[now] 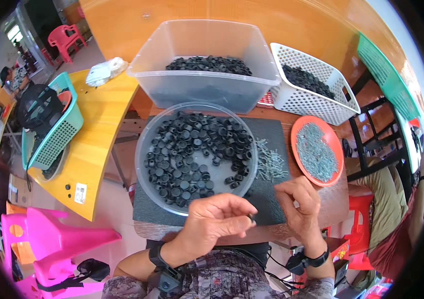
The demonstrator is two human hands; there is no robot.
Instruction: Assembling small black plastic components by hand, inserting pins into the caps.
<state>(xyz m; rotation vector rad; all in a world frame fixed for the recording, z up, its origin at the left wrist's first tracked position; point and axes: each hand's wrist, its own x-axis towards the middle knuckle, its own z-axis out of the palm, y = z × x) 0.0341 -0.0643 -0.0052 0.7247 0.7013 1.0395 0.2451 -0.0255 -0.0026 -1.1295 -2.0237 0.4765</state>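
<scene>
My left hand (218, 217) pinched a small black cap (251, 218) at its fingertips. My right hand (299, 204), just beside it and curled, showed no visible contents; the loose screws (271, 162) lay just beyond it, nearer than to the left.

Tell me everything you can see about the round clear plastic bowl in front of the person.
The round clear plastic bowl is wide, shallow and see-through. It sits upright on a dark grey mat and overhangs the mat's left edge. Many small black round caps fill its upper part and left side; the lower right is bare. The left hand hovers at its near rim.
</scene>
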